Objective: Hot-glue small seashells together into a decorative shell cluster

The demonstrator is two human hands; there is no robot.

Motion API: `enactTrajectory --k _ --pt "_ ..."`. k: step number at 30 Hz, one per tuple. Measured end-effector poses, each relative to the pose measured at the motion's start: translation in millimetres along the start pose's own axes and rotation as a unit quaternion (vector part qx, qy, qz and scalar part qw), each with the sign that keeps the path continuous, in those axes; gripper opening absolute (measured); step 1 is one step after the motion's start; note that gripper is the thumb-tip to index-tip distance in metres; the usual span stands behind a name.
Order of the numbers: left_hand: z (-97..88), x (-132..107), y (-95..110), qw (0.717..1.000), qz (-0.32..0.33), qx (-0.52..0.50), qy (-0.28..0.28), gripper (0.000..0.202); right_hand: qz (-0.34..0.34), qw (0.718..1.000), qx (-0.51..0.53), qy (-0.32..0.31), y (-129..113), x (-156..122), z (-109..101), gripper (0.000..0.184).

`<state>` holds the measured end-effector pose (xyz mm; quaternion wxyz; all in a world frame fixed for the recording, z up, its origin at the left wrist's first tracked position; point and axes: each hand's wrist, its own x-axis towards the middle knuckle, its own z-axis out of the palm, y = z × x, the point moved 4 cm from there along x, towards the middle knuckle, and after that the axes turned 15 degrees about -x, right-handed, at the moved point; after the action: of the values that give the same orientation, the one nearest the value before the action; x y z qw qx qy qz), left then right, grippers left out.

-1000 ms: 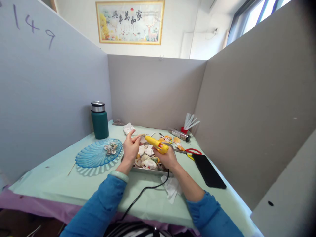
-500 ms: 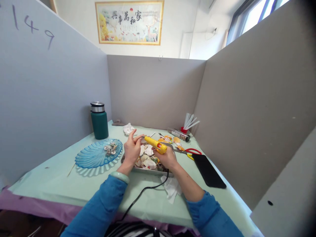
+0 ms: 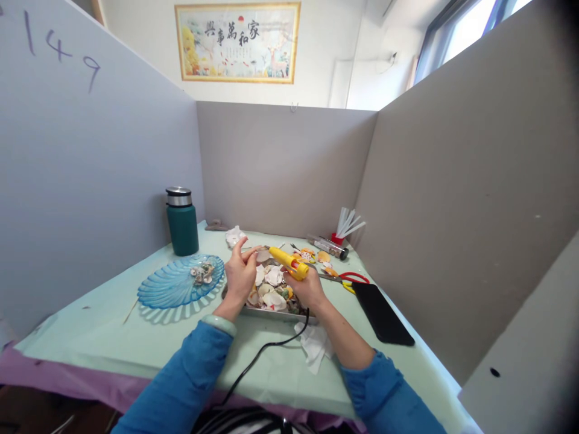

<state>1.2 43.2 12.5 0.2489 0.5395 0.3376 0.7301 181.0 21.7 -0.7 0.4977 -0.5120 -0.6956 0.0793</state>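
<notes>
My right hand (image 3: 307, 288) is closed around a yellow hot glue gun (image 3: 289, 261), whose nozzle points left and away, close to my left fingers. A black cord (image 3: 266, 346) runs from its grip down to the table's front edge. My left hand (image 3: 240, 274) pinches a pale seashell (image 3: 263, 255) between thumb and fingers, with the index finger raised. Both hands hover over a metal tray (image 3: 271, 313) heaped with loose seashells (image 3: 274, 299). To the left, a blue scalloped glass plate (image 3: 167, 282) carries a small cluster of shells (image 3: 203, 273).
A green bottle (image 3: 181, 223) stands back left. White crumpled tissue (image 3: 314, 346) lies before the tray. At right are red-and-yellow scissors (image 3: 350, 278), a black phone (image 3: 382, 313), a clear tube (image 3: 328, 246) and glue sticks (image 3: 348, 222) in a red holder. Grey partitions (image 3: 289, 169) enclose the table.
The glue gun has shifted slightly right, its nozzle drawing back from the shell in my left hand. My left hand has hardly moved.
</notes>
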Motion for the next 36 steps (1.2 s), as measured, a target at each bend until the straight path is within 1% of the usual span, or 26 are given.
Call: enactTrajectory --k 8,14,18,24,26,30,36 --pt "0.1 0 0 0.999 -0.015 -0.037 0.001 0.051 0.001 1.0 -0.01 -0.006 -4 -1 -3 0.02" --pt "1.7 -1 0 1.0 -0.015 -0.016 -0.007 0.05 -0.006 1.0 -0.008 -0.006 -4 -1 -1 0.02" --pt "3.8 -2 -2 1.0 -0.014 -0.014 -0.018 0.049 -0.001 0.999 -0.031 -0.008 -6 -2 -1 0.019" --pt "3.3 -1 -3 0.999 -0.016 -0.035 -0.008 0.05 0.01 0.999 -0.044 -0.028 -11 -5 -3 0.02" --pt "3.8 -1 -2 0.999 -0.014 -0.036 -0.013 0.05 0.012 0.998 -0.049 -0.034 -12 -5 -3 0.02" --pt "4.6 -1 -2 0.999 -0.008 -0.034 -0.021 0.05 0.014 0.998 -0.052 -0.03 -13 -5 -3 0.02" --pt "3.2 -1 -1 0.999 -0.007 -0.037 -0.011 0.05 0.015 0.998 -0.051 -0.027 -11 -5 -2 0.02"
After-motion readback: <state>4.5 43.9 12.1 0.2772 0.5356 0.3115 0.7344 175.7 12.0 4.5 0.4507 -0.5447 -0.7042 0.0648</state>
